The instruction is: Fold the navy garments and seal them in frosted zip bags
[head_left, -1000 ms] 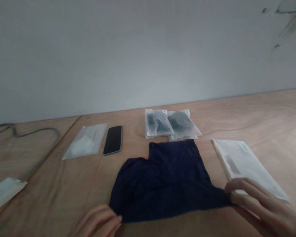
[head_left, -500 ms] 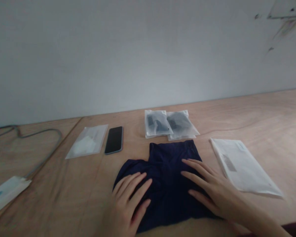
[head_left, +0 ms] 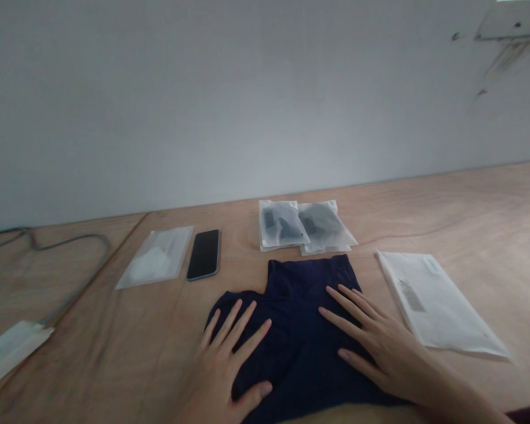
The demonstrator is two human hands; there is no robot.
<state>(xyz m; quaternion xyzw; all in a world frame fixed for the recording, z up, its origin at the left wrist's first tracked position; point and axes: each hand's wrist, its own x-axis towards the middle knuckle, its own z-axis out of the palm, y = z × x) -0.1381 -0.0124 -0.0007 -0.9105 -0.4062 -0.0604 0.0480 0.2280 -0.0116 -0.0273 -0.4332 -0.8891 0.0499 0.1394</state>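
Observation:
A dark navy garment (head_left: pixel 300 347) lies spread on the wooden table, one narrower part reaching toward the wall; its exact kind I cannot tell. My left hand (head_left: pixel 229 359) rests on its left side, palm down, with the fingers spread. On the right side of the cloth lies my right hand (head_left: pixel 375 335), its fingers stretched out and apart. Neither hand grips anything. Just beyond the garment's far edge are frosted plastic bags (head_left: pixel 282 225) with dark contents, partly overlapping.
Right of the garment lies a larger white frosted bag (head_left: pixel 446 306) with a label. To the left are a phone (head_left: pixel 204 254) and a translucent bag (head_left: pixel 156 259) with something white inside. A grey cable (head_left: pixel 77 288) runs to a white power strip (head_left: pixel 13 350). A wall stands behind the table (head_left: pixel 128 353).
My left hand's fingers have spread wider and flattened on the cloth, which looks smoother around them. The right hand has shifted only slightly. The view has tilted up a little.

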